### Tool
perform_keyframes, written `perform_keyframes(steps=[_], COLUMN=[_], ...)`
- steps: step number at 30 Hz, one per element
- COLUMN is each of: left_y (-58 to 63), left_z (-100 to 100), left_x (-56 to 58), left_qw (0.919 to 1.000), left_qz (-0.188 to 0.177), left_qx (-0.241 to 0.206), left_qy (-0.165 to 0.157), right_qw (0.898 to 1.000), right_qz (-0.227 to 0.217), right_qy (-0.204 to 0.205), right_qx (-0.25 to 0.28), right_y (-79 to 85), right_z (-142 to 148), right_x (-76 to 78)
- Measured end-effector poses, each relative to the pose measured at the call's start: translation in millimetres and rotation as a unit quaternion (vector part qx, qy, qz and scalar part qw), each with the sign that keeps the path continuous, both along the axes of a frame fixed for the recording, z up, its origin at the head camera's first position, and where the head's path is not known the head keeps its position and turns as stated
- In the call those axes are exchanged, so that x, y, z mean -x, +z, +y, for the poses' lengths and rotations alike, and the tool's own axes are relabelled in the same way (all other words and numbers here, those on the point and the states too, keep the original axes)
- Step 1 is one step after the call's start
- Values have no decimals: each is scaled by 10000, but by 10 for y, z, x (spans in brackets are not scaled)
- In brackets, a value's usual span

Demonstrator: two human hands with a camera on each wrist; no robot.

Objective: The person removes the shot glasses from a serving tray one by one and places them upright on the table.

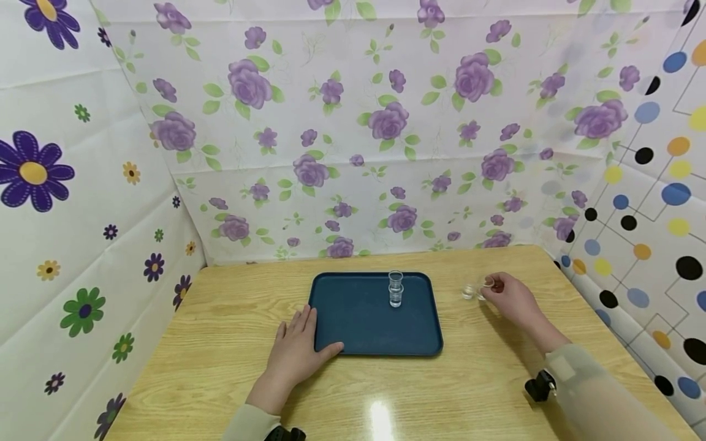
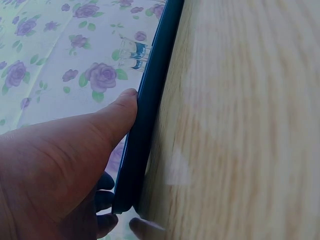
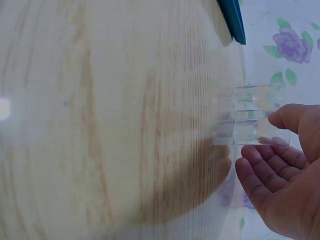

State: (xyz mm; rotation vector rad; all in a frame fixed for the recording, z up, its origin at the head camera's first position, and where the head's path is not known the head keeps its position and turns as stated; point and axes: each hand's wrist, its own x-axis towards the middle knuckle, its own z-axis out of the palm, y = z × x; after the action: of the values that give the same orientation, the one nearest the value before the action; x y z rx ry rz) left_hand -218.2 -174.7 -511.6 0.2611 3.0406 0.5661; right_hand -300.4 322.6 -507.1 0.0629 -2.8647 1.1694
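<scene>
My left hand (image 1: 295, 349): fingers extended, clasping nothing, laid at the near left corner of one dark blue rectangular tray (image 1: 358, 331). Upright on its far right part: a pair of clear glasses (image 1: 395, 299). My right hand (image 1: 513, 300): thumb and fingers pinching one small clear shot glass (image 3: 246, 131), right of the tray, on the wood-grain table (image 1: 386, 386). Just beside it: one matching glass (image 1: 467, 293).

We lose part of one clear glass (image 3: 246, 131) behind the right hand (image 3: 289, 190), and in the left wrist view the rim of the tray (image 2: 151, 95) hides the bases of two small glasses (image 2: 132, 49) — the tray itself cut off by the top edge.
</scene>
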Motion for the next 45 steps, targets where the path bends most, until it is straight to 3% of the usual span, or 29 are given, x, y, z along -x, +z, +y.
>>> perform_keyframes(steps=[8, 14, 24, 45], left_y=[-20, 5, 2, -33], left_z=[-8, -16, -9, -15], left_x=[18, 36, 30, 32], left_qw=[10000, 9999, 10000, 10000], left_qz=[-49, -61, -73, -66], left_qx=[12, 57, 10, 28], left_qy=[30, 58, 62, 60], right_qw=[9998, 9994, 9962, 9891], right_qz=[-42, 240, 623, 883], right_qy=[155, 247, 584, 1095], right_qx=[80, -15, -141, -446], right_y=[37, 151, 344, 449], right_z=[4, -69, -366, -1030], right_x=[-10, -71, -171, -228])
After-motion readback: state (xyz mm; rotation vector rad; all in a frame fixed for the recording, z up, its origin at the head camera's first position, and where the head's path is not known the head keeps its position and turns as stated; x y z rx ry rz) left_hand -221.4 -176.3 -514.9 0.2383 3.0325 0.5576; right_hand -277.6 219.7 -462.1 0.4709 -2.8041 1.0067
